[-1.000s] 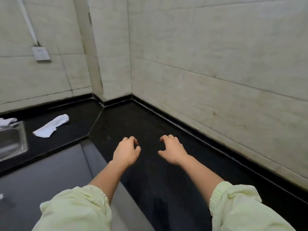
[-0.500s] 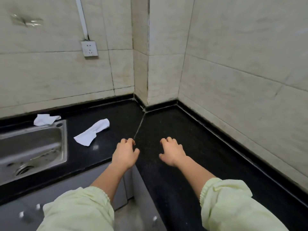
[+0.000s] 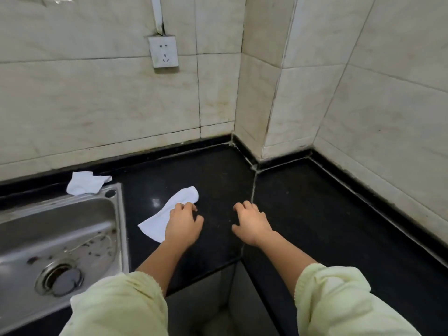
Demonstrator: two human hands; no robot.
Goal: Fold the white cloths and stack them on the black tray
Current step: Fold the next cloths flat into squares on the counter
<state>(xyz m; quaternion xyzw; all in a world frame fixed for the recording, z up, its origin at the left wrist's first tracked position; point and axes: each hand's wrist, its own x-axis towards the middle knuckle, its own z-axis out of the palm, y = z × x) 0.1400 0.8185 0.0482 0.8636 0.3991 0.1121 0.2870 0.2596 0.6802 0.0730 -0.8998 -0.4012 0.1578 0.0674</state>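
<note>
Head view: left hand over white cloth, right hand beside.

A pale yellow-green left sleeve and matching right sleeve ended in gathered cuffs, with left hand and right hand bare.

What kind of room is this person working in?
Probably a kitchen corner: a steel sink is set into a black stone counter, and the tiled walls carry a power socket.
</note>
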